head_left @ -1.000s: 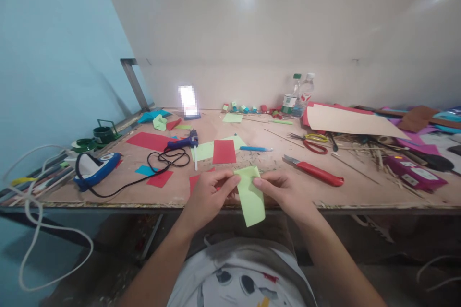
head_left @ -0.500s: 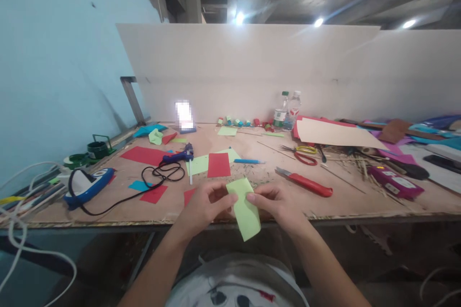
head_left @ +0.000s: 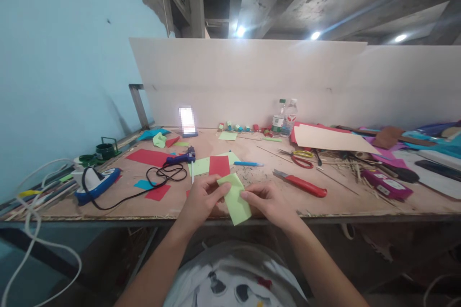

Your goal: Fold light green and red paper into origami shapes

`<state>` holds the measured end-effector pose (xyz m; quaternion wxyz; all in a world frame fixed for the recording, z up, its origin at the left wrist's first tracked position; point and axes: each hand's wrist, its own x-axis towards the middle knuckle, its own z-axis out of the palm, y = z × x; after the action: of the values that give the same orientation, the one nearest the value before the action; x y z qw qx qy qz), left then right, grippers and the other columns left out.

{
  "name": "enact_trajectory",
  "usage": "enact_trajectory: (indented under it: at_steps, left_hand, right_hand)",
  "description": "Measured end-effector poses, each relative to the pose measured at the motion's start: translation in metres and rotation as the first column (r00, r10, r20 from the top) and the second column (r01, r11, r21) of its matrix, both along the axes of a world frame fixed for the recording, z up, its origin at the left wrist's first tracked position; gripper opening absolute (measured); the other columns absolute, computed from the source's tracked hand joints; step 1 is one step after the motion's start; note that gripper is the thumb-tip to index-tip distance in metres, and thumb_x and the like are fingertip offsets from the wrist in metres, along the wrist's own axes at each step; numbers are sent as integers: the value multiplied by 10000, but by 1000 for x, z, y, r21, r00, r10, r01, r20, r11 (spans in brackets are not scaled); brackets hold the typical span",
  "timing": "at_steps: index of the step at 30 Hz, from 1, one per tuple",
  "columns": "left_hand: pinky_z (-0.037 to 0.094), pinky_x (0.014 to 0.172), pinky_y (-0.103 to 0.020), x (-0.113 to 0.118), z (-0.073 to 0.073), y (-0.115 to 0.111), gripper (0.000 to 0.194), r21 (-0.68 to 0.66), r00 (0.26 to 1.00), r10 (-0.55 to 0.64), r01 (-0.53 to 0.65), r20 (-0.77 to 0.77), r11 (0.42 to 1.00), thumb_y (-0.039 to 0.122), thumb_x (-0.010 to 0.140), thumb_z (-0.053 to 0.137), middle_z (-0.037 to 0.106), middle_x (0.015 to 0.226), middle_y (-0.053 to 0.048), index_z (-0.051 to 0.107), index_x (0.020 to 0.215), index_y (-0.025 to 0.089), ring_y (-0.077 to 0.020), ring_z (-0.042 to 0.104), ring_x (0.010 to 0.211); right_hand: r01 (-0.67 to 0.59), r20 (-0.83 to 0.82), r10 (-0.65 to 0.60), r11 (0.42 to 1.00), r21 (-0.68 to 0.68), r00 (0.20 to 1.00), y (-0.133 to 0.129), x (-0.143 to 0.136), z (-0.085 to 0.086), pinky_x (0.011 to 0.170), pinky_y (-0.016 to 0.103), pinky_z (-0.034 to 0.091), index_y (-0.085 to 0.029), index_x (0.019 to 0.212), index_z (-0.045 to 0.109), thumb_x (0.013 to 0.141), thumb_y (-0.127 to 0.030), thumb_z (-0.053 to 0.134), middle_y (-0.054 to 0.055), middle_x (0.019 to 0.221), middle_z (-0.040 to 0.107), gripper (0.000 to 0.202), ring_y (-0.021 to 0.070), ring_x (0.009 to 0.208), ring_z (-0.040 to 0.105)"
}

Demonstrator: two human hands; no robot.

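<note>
A light green piece of paper (head_left: 237, 206) slants between my two hands, just over the table's front edge. My left hand (head_left: 203, 197) pinches its upper left side between thumb and fingers. On its right side, my right hand (head_left: 268, 201) grips the edge the same way. Just beyond the hands, a red paper rectangle (head_left: 219, 166) lies over a larger green sheet (head_left: 200, 167). A blue pen (head_left: 248, 164) rests right of them. Farther right is a red-handled utility knife (head_left: 306, 185), its blade pointing left.
Left on the table are a blue glue gun (head_left: 183, 157) with a black cord, a power strip (head_left: 97, 187) and red paper (head_left: 149, 157). Scissors (head_left: 302, 158), two bottles (head_left: 278, 120) and a stack of card (head_left: 331, 139) stand or lie right. Small paper cubes (head_left: 238, 127) line the back.
The green paper and both hands have shifted slightly left and up in view. The whole scene has moved a little as the camera turned. Both hands keep their hold on the paper.
</note>
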<state>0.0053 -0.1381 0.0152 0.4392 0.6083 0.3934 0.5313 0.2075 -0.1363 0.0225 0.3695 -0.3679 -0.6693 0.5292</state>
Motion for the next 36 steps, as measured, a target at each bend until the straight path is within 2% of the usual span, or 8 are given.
enact_trajectory:
  at_steps: [9,16,24,28,32,36]
  left_hand:
    - [408,555,-214,-4,-2,0,346,37,999,34,-33,-33,999,465,838,744,581,643,17,670,728,146,-123,513,598]
    - [422,588,-225,-4,-4,1,319,57,998,59,-58,-31,997,445,863,721,596,648,17,677,750,151,-132,540,614]
    - [429,594,-227,-8,-9,2,318,61,992,126,-126,15,990,448,870,731,605,636,22,673,754,158,-139,559,618]
    - [448,624,-233,-7,-10,3,304,61,989,144,-146,42,987,449,861,734,621,674,16,677,787,159,-140,561,641]
    - [443,619,-236,-7,-6,2,329,46,993,111,-112,34,993,463,861,732,613,630,17,664,755,159,-136,557,612]
    - [443,609,-246,-7,2,-2,383,28,999,18,-17,-32,999,453,827,769,621,589,-6,651,620,153,-139,560,586]
  right_hand:
    - [-37,47,35,998,44,998,1,-2,-2,472,260,195,-185,655,577,867,-656,675,-61,561,359,526,90,512,262]
    - [-16,99,8,997,81,995,1,-1,-3,496,253,271,-179,640,566,885,-681,656,-37,591,415,566,108,547,356]
    - [18,118,-30,995,102,993,3,1,-6,503,255,322,-163,665,655,874,-638,700,-8,587,545,521,126,546,444]
    - [19,112,-29,996,83,993,-1,-1,-3,539,262,417,-160,652,668,873,-607,705,28,616,657,500,160,569,571]
    - [40,79,-45,997,66,996,-2,0,-2,599,293,502,-158,740,732,880,-609,685,86,742,774,475,212,649,687]
    - [68,50,-73,993,92,996,-1,2,-1,589,287,479,-152,738,744,859,-634,701,88,723,763,500,205,642,675]
